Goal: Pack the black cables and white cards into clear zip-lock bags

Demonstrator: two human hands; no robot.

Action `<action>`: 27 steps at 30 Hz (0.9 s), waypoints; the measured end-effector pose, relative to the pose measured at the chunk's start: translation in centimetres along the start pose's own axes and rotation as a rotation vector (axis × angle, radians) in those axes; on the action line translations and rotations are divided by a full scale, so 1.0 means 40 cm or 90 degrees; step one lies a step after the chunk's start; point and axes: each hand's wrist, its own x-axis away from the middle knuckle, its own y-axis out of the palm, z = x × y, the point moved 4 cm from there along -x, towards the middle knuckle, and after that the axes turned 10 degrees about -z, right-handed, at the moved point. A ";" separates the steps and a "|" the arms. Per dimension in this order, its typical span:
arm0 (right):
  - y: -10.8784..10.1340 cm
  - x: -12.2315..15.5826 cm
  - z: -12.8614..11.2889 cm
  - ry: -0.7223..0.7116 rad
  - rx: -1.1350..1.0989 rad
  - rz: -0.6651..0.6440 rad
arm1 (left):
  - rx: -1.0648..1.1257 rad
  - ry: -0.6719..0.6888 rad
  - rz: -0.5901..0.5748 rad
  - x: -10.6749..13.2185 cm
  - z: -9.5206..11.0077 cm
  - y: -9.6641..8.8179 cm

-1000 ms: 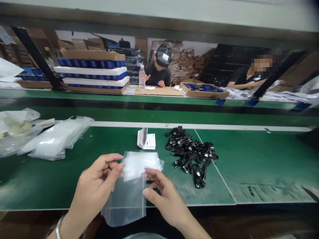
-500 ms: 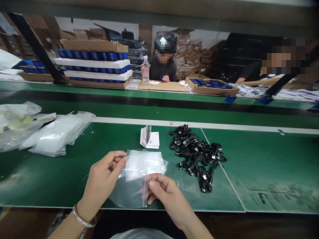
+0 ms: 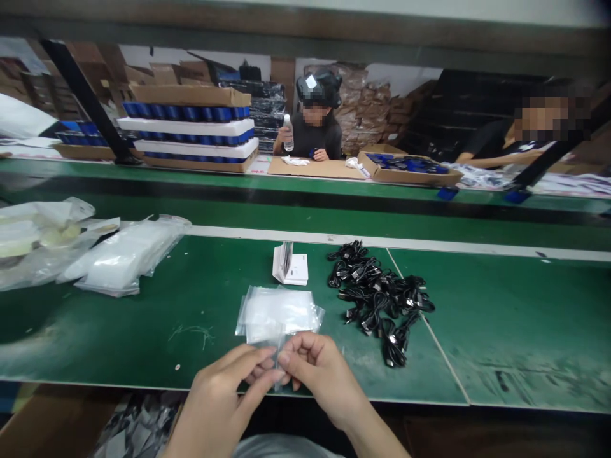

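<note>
My left hand (image 3: 224, 397) and my right hand (image 3: 317, 372) meet at the near edge of the green table (image 3: 501, 331). Both pinch one small clear plastic bag (image 3: 275, 357) between thumbs and fingertips. Just beyond them lies a stack of the same clear bags (image 3: 279, 312). A pile of coiled black cables (image 3: 379, 299) rests to the right of that stack. A small white booklet stack (image 3: 291, 266) stands behind the bags.
Larger clear bags with pale contents (image 3: 121, 257) lie at the left. Across a second green bench, two people sit by cardboard trays of blue items (image 3: 188, 130); one holds a water bottle (image 3: 287, 132). Scraps fill a box (image 3: 138, 432) below the table's edge.
My left hand dropped from the bag's upper left corner to meet my right hand at the table's edge. The bag is now bunched between both hands. The far person lifted the bottle.
</note>
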 end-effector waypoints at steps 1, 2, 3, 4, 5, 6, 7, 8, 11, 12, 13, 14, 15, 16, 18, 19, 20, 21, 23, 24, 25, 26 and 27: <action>0.006 0.001 -0.003 -0.003 -0.007 -0.018 | 0.045 -0.029 -0.004 0.005 -0.006 0.006; 0.012 0.002 -0.006 -0.008 -0.012 -0.032 | 0.092 -0.060 -0.002 0.008 -0.013 0.010; 0.015 0.002 -0.008 -0.012 -0.011 -0.042 | 0.139 -0.089 0.000 0.010 -0.018 0.011; 0.018 0.002 -0.010 -0.015 -0.006 -0.046 | 0.183 -0.110 -0.007 0.011 -0.021 0.013; 0.019 0.001 -0.011 -0.016 0.001 -0.047 | 0.220 -0.123 -0.018 0.010 -0.023 0.015; 0.020 0.000 -0.011 -0.015 0.008 -0.047 | 0.250 -0.132 -0.027 0.010 -0.022 0.016; 0.021 -0.002 -0.012 -0.014 0.016 -0.046 | 0.274 -0.138 -0.031 0.008 -0.022 0.015; 0.021 -0.005 -0.012 -0.012 0.025 -0.047 | 0.293 -0.144 -0.028 0.007 -0.021 0.014; 0.024 -0.014 -0.015 -0.011 0.056 -0.053 | 0.324 -0.172 -0.005 0.000 -0.020 0.009; 0.024 -0.017 -0.017 -0.010 0.069 -0.054 | 0.323 -0.182 -0.011 -0.003 -0.020 0.009; 0.024 -0.020 -0.017 -0.007 0.082 -0.054 | 0.315 -0.194 -0.020 -0.006 -0.020 0.008; 0.023 -0.023 -0.017 -0.001 0.093 -0.053 | 0.300 -0.204 -0.030 -0.010 -0.022 0.007; 0.022 -0.025 -0.017 0.004 0.103 -0.052 | 0.279 -0.213 -0.040 -0.015 -0.023 0.005; 0.021 -0.028 -0.016 0.005 0.115 -0.053 | 0.251 -0.217 -0.052 -0.020 -0.025 0.003; 0.019 -0.032 -0.019 -0.010 0.154 -0.059 | 0.167 -0.207 -0.088 -0.033 -0.028 -0.003; 0.017 -0.033 -0.022 -0.024 0.186 -0.059 | 0.108 -0.189 -0.112 -0.041 -0.029 -0.004; 0.014 -0.033 -0.026 -0.036 0.227 -0.057 | 0.042 -0.164 -0.138 -0.049 -0.030 -0.004; 0.012 -0.032 -0.032 -0.044 0.271 -0.054 | -0.020 -0.133 -0.164 -0.057 -0.029 -0.003; 0.009 -0.028 -0.046 -0.049 0.358 -0.048 | -0.107 -0.077 -0.208 -0.070 -0.029 0.003; 0.009 -0.025 -0.056 -0.055 0.400 -0.039 | -0.124 -0.061 -0.222 -0.075 -0.030 0.006; 0.010 -0.020 -0.067 -0.067 0.442 -0.024 | -0.125 -0.057 -0.228 -0.081 -0.031 0.009; 0.012 -0.015 -0.079 -0.086 0.486 -0.002 | -0.114 -0.060 -0.231 -0.085 -0.032 0.011; 0.016 -0.010 -0.090 -0.110 0.531 0.024 | -0.097 -0.067 -0.226 -0.090 -0.032 0.012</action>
